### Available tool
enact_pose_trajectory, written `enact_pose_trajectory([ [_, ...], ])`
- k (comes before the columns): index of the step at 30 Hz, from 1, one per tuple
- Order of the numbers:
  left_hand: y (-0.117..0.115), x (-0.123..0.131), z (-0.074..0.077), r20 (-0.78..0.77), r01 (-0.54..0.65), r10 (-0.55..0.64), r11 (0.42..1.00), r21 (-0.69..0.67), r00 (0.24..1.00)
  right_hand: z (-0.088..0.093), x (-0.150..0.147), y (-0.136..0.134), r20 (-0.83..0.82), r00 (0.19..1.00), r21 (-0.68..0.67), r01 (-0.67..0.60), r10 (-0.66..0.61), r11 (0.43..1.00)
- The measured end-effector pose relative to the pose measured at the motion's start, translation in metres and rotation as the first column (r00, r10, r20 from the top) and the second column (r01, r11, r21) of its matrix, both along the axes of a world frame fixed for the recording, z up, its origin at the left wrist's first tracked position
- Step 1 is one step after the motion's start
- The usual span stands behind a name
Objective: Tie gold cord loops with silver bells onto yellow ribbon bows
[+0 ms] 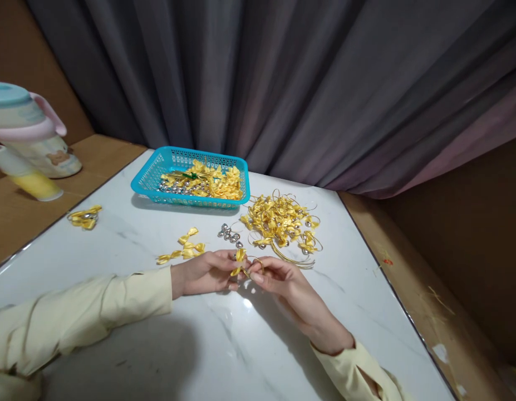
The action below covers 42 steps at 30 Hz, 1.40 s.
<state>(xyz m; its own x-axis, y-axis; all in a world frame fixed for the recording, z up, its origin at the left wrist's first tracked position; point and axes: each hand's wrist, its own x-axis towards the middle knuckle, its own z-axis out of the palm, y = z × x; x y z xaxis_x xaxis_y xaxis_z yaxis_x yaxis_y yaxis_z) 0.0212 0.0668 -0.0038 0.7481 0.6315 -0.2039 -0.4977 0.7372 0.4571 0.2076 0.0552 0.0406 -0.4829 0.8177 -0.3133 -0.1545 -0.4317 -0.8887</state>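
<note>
Above the near middle of the table, my left hand (pixel 210 272) pinches a yellow ribbon bow (pixel 239 262). Closed on a thin gold cord (pixel 258 260) that curves up in a loop beside the bow is my right hand (pixel 285 287). The fingertips of both hands almost meet, and where cord and bow join is partly hidden by them. Several loose yellow bows (pixel 191 249) lie just beyond my left hand. A small group of silver bells (pixel 230 235) sits past my fingers. Farther right is a pile of bows with cords and bells (pixel 280 218).
A blue plastic basket (pixel 143 186) holding bows, bells and cords stands at the back of the white marbled table (pixel 224 345). Straight gold cords (pixel 291 259) lie by the pile. At left are tied bows (pixel 86 217), a bottle (pixel 36 133) and a yellow thread cone (pixel 32 181). A dark curtain hangs behind.
</note>
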Motion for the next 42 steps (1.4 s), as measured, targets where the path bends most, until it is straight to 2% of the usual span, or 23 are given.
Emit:
enact_pose_trajectory([
  [3, 0.001, 0.001, -0.001, 0.009, -0.017, 0.017, 1.0, -0.003, 1.0, -0.001, 0.0, 0.0, 0.073, 0.992, 0.059, 0.103, -0.107, 0.993],
  [7, 0.002, 0.0, -0.002, 0.019, -0.027, 0.028, 0.999, -0.021, 0.999, 0.001, 0.003, 0.003, 0.029, 0.987, -0.064, 0.16, -0.158, 0.985],
  [12, 0.003, -0.001, -0.002, 0.06, -0.023, 0.027, 0.997, -0.067, 0.998, 0.004, 0.004, 0.005, -0.167, 0.978, -0.176, 0.098, -0.128, 0.979],
  [16, 0.002, -0.002, 0.0, 0.053, -0.007, 0.01, 0.998, -0.063, 0.999, 0.002, 0.002, 0.004, -0.307, 0.95, -0.177, 0.003, -0.058, 0.984],
  [19, 0.002, -0.003, 0.001, 0.064, 0.014, -0.01, 0.998, -0.056, 0.998, 0.003, 0.001, 0.003, -0.326, 0.945, -0.138, -0.043, -0.004, 0.99],
  [22, 0.003, -0.002, 0.0, 0.06, 0.019, -0.017, 0.999, -0.028, 0.998, 0.008, 0.005, 0.004, -0.266, 0.963, -0.057, -0.055, 0.038, 0.997],
  [25, 0.004, 0.0, 0.0, 0.006, 0.018, -0.019, 0.997, 0.069, 1.0, 0.024, 0.014, 0.005, -0.082, 0.996, 0.144, -0.009, 0.021, 0.99],
  [27, 0.003, 0.002, 0.002, -0.086, 0.061, -0.045, 0.98, 0.191, 0.995, 0.039, 0.022, 0.005, 0.076, 0.994, 0.341, 0.046, -0.076, 0.939],
  [28, 0.001, 0.003, 0.004, -0.154, 0.089, -0.047, 0.956, 0.279, 0.987, 0.048, 0.026, 0.005, 0.156, 0.977, 0.449, 0.062, -0.147, 0.892],
  [29, -0.002, 0.003, 0.005, -0.235, 0.119, -0.026, 0.912, 0.394, 0.972, 0.056, 0.03, 0.008, 0.233, 0.942, 0.552, 0.077, -0.242, 0.83],
  [30, -0.005, 0.003, 0.007, -0.319, 0.157, 0.023, 0.836, 0.527, 0.948, 0.064, 0.034, 0.012, 0.286, 0.892, 0.649, 0.089, -0.351, 0.756],
  [31, -0.01, 0.003, 0.009, -0.389, 0.195, 0.116, 0.714, 0.672, 0.914, 0.072, 0.038, 0.018, 0.321, 0.84, 0.723, 0.081, -0.437, 0.686],
  [32, -0.014, 0.003, 0.011, -0.436, 0.259, 0.23, 0.539, 0.802, 0.87, 0.078, 0.043, 0.027, 0.345, 0.792, 0.78, 0.058, -0.504, 0.624],
  [33, -0.018, 0.003, 0.012, -0.435, 0.327, 0.339, 0.329, 0.886, 0.834, 0.083, 0.046, 0.038, 0.373, 0.756, 0.815, 0.011, -0.538, 0.58],
  [35, -0.025, 0.003, 0.013, -0.352, 0.423, 0.454, -0.062, 0.904, 0.819, 0.088, 0.053, 0.062, 0.445, 0.697, 0.837, -0.1, -0.562, 0.538],
  [36, -0.027, 0.004, 0.013, -0.307, 0.443, 0.464, -0.218, 0.87, 0.831, 0.088, 0.054, 0.074, 0.477, 0.664, 0.841, -0.154, -0.576, 0.519],
  [37, -0.028, 0.005, 0.013, -0.27, 0.446, 0.458, -0.336, 0.829, 0.847, 0.088, 0.054, 0.082, 0.507, 0.607, 0.845, -0.209, -0.612, 0.493],
  [38, -0.028, 0.006, 0.012, -0.243, 0.443, 0.448, -0.422, 0.791, 0.86, 0.086, 0.051, 0.086, 0.521, 0.54, 0.852, -0.276, -0.661, 0.445],
  [39, -0.027, 0.007, 0.01, -0.227, 0.441, 0.44, -0.479, 0.759, 0.869, 0.084, 0.046, 0.085, 0.518, 0.487, 0.854, -0.348, -0.704, 0.387],
  [40, -0.027, 0.008, 0.008, -0.222, 0.439, 0.43, -0.514, 0.737, 0.875, 0.08, 0.038, 0.079, 0.5, 0.477, 0.855, -0.408, -0.723, 0.322],
  [41, -0.027, 0.01, 0.005, -0.234, 0.445, 0.42, -0.528, 0.723, 0.877, 0.075, 0.026, 0.069, 0.517, 0.52, 0.84, -0.463, -0.68, 0.284],
  [42, -0.028, 0.011, 0.001, -0.256, 0.48, 0.456, -0.489, 0.728, 0.852, 0.069, 0.012, 0.054, 0.556, 0.582, 0.818, -0.511, -0.593, 0.265],
])
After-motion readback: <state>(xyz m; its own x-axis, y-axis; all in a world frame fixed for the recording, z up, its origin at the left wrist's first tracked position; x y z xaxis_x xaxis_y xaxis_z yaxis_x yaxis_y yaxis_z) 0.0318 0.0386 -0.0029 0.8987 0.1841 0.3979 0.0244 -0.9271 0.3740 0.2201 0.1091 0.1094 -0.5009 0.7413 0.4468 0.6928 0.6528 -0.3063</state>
